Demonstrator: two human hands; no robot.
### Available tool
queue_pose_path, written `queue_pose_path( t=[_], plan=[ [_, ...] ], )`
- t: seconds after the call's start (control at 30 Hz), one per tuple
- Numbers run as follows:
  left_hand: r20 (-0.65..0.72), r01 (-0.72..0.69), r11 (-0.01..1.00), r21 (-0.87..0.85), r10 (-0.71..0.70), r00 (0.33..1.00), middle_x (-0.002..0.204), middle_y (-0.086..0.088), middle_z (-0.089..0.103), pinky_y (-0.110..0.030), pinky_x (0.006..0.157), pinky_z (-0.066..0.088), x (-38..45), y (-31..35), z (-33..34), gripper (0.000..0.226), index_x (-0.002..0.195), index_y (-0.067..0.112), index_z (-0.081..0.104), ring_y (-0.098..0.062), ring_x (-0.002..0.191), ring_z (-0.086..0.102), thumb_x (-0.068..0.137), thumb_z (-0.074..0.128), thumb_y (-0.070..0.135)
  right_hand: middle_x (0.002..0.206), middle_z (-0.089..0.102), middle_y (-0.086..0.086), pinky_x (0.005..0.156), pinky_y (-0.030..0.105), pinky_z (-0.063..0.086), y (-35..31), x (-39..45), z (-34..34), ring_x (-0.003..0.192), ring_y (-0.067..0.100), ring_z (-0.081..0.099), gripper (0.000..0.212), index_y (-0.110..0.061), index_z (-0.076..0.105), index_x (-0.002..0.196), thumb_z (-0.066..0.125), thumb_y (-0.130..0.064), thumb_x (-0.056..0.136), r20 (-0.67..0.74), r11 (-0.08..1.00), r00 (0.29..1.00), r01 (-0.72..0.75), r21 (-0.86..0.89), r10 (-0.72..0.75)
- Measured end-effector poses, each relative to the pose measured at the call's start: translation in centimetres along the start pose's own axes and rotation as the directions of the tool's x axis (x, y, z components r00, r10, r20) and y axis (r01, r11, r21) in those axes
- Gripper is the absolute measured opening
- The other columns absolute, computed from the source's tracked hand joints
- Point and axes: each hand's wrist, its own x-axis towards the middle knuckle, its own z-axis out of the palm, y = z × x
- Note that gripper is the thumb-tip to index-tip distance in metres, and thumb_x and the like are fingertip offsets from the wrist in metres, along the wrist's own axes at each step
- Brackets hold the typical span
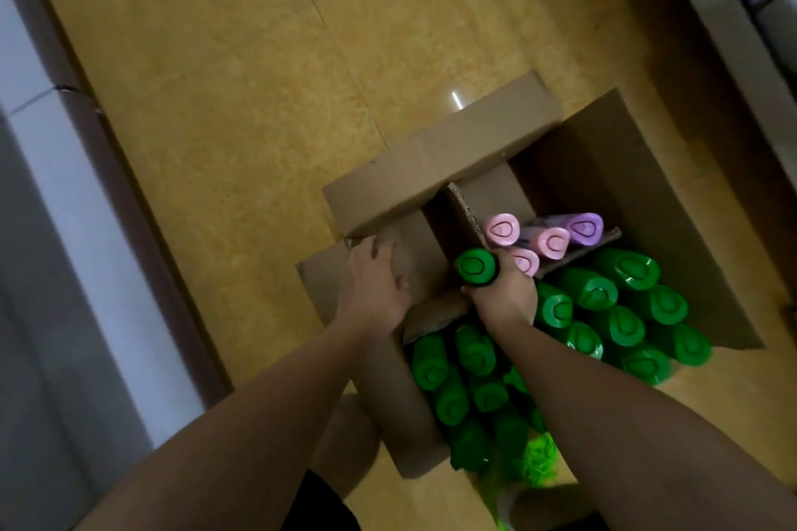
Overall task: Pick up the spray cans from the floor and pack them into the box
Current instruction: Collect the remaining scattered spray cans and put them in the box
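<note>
The open brown cardboard box point(435, 168) is sitting on the tan floor. The left hand point(374, 279) is resting fingers-spread on its left flap. Just right of that, the right hand point(505, 290) is gripping 1 green-capped spray can point(475, 266) over the box's divider, with green, pink and purple cans already standing inside.

Out past the left hand's fingers point(379, 248) there's glossy tan tiled floor point(241, 99), and a bright light streak point(457, 99) glints on it just beyond the fingertips. Far off to the fingers' left, a dark brown strip point(99, 151) runs along a pale grey-white panel point(39, 228). Away to the right, beyond the fingertips, sits a blurry grey unit point(733, 34). Back behind the wrists, something frilly and lime-green point(539, 459), too blurred to name.
</note>
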Motion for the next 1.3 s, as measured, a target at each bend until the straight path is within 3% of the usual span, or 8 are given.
queue_pose_path(
  t=[0.1, 0.3, 0.5, 0.7, 0.83, 0.97, 1.17, 1.3],
  plan=[
    [-0.003, -0.016, 1.000, -0.003, 0.016, 1.000, 0.160, -0.007, 0.023, -0.039, 0.118, 0.023, -1.1, 0.7, -1.4, 0.060, 0.153, 0.019, 0.030, -0.025, 0.148, 0.019, 0.099, 0.054, 0.029, 0.107, 0.070, 0.012, 0.082, 0.039, 0.053, 0.1, -1.0, -1.2, 0.103, 0.037, 0.064, 0.058, -0.024, 0.057, 0.122, 0.083, -0.028, 0.070, 0.014, 0.999, 0.999, -0.046, -0.011, 0.046],
    [0.015, -0.063, 0.998, 0.026, 0.063, 0.998, 0.159, -0.011, 0.025, -0.040, 0.119, 0.021, -6.1, 3.8, -5.3, 0.060, 0.152, 0.017, 0.032, -0.028, 0.147, 0.021, 0.098, 0.054, 0.029, 0.114, 0.069, 0.012, 0.088, 0.039, 0.053, -0.6, -5.7, -6.4, 0.109, 0.035, 0.062, 0.070, -0.018, 0.055, 0.131, 0.086, -0.033, 0.070, 0.056, 0.998, 0.997, -0.061, -0.011, 0.061],
    [-0.109, -0.176, 0.983, 0.059, 0.182, 0.977, 0.151, -0.012, 0.039, -0.042, 0.114, 0.031, -13.1, 11.9, -10.3, 0.053, 0.146, 0.020, 0.046, -0.031, 0.138, 0.034, 0.094, 0.056, 0.024, 0.126, 0.064, 0.005, 0.092, 0.035, 0.047, -0.4, -12.6, -16.8, 0.117, 0.034, 0.056, 0.072, -0.027, 0.055, 0.135, 0.076, -0.056, 0.073, -0.034, 0.997, 0.997, 0.072, -0.042, -0.074],
    [-0.170, -0.312, 0.948, 0.054, 0.317, 0.933, 0.154, -0.017, 0.036, -0.043, 0.114, 0.027, -21.3, 22.4, -14.8, 0.053, 0.145, 0.016, 0.047, -0.036, 0.139, 0.031, 0.093, 0.057, 0.022, 0.144, 0.050, 0.004, 0.100, 0.038, 0.041, 0.2, -20.1, -29.0, 0.127, 0.033, 0.044, 0.077, -0.027, 0.041, 0.148, 0.068, -0.057, 0.082, -0.114, 0.979, 0.976, 0.176, -0.098, -0.187],
    [-0.195, -0.439, 0.889, 0.128, 0.456, 0.868, 0.148, -0.014, 0.043, -0.041, 0.111, 0.032, -26.4, 28.4, -17.3, 0.053, 0.143, 0.015, 0.048, -0.032, 0.135, 0.037, 0.093, 0.059, 0.029, 0.142, 0.050, 0.003, 0.100, 0.040, 0.042, 1.5, -25.1, -35.7, 0.124, 0.031, 0.045, 0.073, -0.029, 0.041, 0.146, 0.063, -0.059, 0.083, -0.224, 0.976, 0.951, 0.200, -0.092, -0.216],
    [-0.127, -0.575, 0.791, 0.212, 0.605, 0.786, 0.152, -0.013, 0.038, -0.041, 0.113, 0.032, -31.5, 33.9, -18.2, 0.058, 0.147, 0.017, 0.044, -0.032, 0.138, 0.033, 0.093, 0.058, 0.035, 0.155, 0.039, 0.003, 0.109, 0.043, 0.036, 4.3, -30.9, -41.0, 0.137, 0.031, 0.036, 0.074, -0.030, 0.035, 0.151, 0.062, -0.054, 0.087, -0.329, 0.990, 0.933, 0.136, -0.042, -0.142],
    [0.010, -0.822, 0.501, 0.272, 0.852, 0.523, 0.154, -0.004, 0.036, -0.043, 0.114, 0.034, -40.4, 39.9, -16.5, 0.061, 0.149, 0.022, 0.038, -0.026, 0.141, 0.030, 0.094, 0.058, 0.039, 0.158, 0.034, 0.000, 0.112, 0.045, 0.031, 10.6, -40.5, -44.4, 0.141, 0.028, 0.031, 0.073, -0.033, 0.030, 0.154, 0.060, -0.036, 0.087, -0.485, 0.993, 0.872, -0.010, 0.121, 0.068],
    [0.109, -0.888, 0.363, 0.281, 0.908, 0.406, 0.155, -0.003, 0.034, -0.042, 0.115, 0.032, -47.1, 42.5, -13.6, 0.060, 0.151, 0.023, 0.035, -0.024, 0.143, 0.028, 0.096, 0.058, 0.035, 0.156, 0.036, -0.001, 0.113, 0.045, 0.032, 15.8, -47.1, -44.9, 0.140, 0.028, 0.033, 0.072, -0.033, 0.029, 0.153, 0.062, -0.034, 0.089, -0.565, 0.966, 0.794, -0.105, 0.238, 0.225]
  ],
)
